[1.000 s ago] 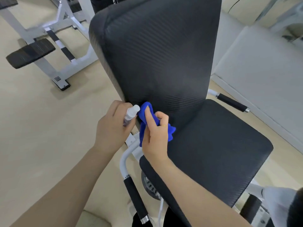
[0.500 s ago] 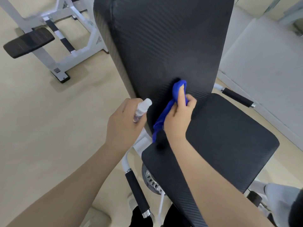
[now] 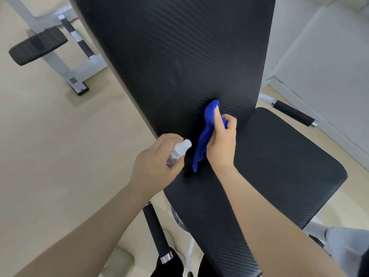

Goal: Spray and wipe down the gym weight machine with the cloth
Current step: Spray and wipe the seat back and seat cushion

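Right hand (image 3: 220, 148) pinched the blue cloth (image 3: 207, 132) against the backrest's (image 3: 179, 56) lower end, mid-frame, unwiped pad stretching upward, while left hand (image 3: 153, 166) gripped the spray bottle (image 3: 178, 152).

Beige floor (image 3: 50, 136), white wall (image 3: 323, 62), another bench (image 3: 38, 47) behind.

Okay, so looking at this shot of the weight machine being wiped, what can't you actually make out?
Head view only:
- Small clear spray bottle: the left hand wraps its body, hiding the liquid level.
- Black padded backrest: its top is cut off by the upper edge.
- Crumpled blue cloth: the right hand covers part, so its full extent is unclear.
- Label on the white frame's foot: too small to read.
- Machine frame under the black seat pad: mostly hidden.
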The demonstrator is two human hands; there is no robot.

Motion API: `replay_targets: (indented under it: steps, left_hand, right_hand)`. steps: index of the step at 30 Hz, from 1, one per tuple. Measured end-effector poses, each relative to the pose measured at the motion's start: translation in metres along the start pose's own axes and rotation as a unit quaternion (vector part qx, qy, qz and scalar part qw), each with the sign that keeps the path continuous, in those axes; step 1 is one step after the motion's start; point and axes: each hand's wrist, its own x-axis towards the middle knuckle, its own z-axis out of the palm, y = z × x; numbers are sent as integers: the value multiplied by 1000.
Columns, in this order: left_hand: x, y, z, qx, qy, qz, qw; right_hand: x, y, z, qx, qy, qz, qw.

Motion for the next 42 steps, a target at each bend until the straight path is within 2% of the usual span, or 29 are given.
replay_targets:
  steps: [3,5,10,12,16,20,22,26,29,32,34,36,38,40,42]
  left_hand:
    - [-4,0,12,32,10,-8,999]
    - [-7,0,19,42,23,-9,999]
    - [0,17,25,52,12,-35,998]
    - [5,23,25,57,15,-36,998]
    - [23,33,28,86,12,-19,996]
    - [34,37,29,75,5,-56,996]
    - [37,40,29,75,7,-82,994]
    - [41,51,16,68,14,-104,992]
    - [34,54,-11,0,64,-157,985]
    - [25,50,-37,-44,109,-206,971]
    - [26,48,-47,-52,112,-206,971]
    - [28,45,-54,-44,105,-193,975]
    - [31,42,-57,-45,108,-188,975]
    - [34,39,-57,-46,111,-181,976]
    - [36,37,-54,-39,103,-162,981]
  right_hand:
    - [-5,-1,17,45,52,77,995]
    - [-26,-9,28,48,51,86,994]
    - [-47,9,20,25,-65,9,998]
    - [-24,20,4,23,-75,-18,997]
    - [74,33,-32,70,35,103,992]
    - [103,33,-45,69,24,143,987]
    - [85,17,-47,103,11,102,989]
    - [67,-58,-45,118,-41,-103,987]
    - [46,-118,-41,66,-45,-273,959]
    - [48,-111,-39,-26,-33,-390,920]
    - [63,-103,-44,-81,28,-379,922]
    - [78,-104,-48,-70,88,-268,957]
    - [88,-105,-48,-22,95,-157,983]
    - [80,-102,-40,-13,100,-160,982]
    - [56,-92,-27,-56,84,-237,966]
